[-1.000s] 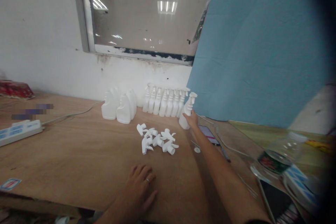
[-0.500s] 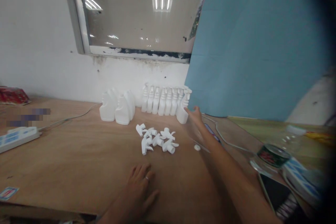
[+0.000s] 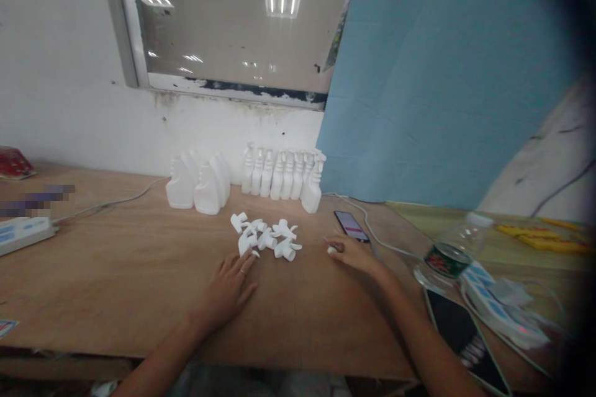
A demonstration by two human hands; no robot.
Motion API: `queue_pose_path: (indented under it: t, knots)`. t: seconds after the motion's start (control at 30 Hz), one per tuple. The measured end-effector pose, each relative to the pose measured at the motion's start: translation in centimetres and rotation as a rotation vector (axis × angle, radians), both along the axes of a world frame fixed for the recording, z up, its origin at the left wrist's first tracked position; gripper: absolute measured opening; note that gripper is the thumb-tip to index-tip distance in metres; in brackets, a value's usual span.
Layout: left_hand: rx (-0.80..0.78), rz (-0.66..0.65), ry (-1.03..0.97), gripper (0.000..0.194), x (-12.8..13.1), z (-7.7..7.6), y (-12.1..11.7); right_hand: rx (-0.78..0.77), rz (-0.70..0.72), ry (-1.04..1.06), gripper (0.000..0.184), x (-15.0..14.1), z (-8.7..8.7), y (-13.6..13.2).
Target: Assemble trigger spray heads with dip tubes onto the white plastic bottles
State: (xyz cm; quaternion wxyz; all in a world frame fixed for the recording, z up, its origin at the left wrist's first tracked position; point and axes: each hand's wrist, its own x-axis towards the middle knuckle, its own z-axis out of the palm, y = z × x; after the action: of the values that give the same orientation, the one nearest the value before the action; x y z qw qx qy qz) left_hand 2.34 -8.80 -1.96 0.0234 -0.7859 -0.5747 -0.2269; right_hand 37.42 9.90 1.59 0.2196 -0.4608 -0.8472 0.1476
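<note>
My left hand [image 3: 230, 282] lies on the brown tabletop with its fingers stretched out, the tips touching or almost touching the nearest of several white trigger spray heads [image 3: 267, 238] in a loose pile. My right hand [image 3: 352, 253] rests on the table to the right of the pile, thumb and fingers bent in round a small white round piece [image 3: 332, 250]. Further back, a row of white spray bottles [image 3: 276, 183] with heads fitted stands against the wall. To their left are several white bottles [image 3: 207, 192] without heads.
Beyond my right hand lies a phone [image 3: 351, 226] beside a white cable. On the right stand a clear plastic bottle [image 3: 449, 257], a power strip [image 3: 503, 310] and a larger dark-screened device [image 3: 465, 341]. Another power strip [image 3: 28, 234] lies far left.
My right hand has come back from the front spray bottle, down to the small white round piece. My left hand has moved forward to the spray heads. The view has shifted slightly right.
</note>
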Motion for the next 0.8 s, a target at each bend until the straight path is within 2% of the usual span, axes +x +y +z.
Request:
queue_pose_path:
  t: [0.2,0.33,0.57,0.73,0.8]
  knots:
    - [0.052,0.03,-0.033,0.046,0.0,-0.3,-0.6,-0.013,0.013,-0.03,0.022,0.0,0.1,-0.3]
    - [0.061,0.017,-0.055,0.029,-0.3,-0.3,-1.2,-0.021,0.027,-0.031,0.023,0.0,0.5,-0.8]
    - [-0.039,0.005,-0.26,0.011,-0.1,0.6,-2.6,-0.019,0.03,-0.017,0.023,0.0,0.9,-1.0]
    - [-0.133,-0.059,-0.425,0.008,0.5,1.0,-3.5,0.004,0.037,0.007,0.023,0.0,0.7,-0.8]
    - [-0.194,-0.042,-0.462,0.011,0.8,0.8,-3.7,0.026,0.021,0.016,0.025,-0.1,0.7,-0.9]
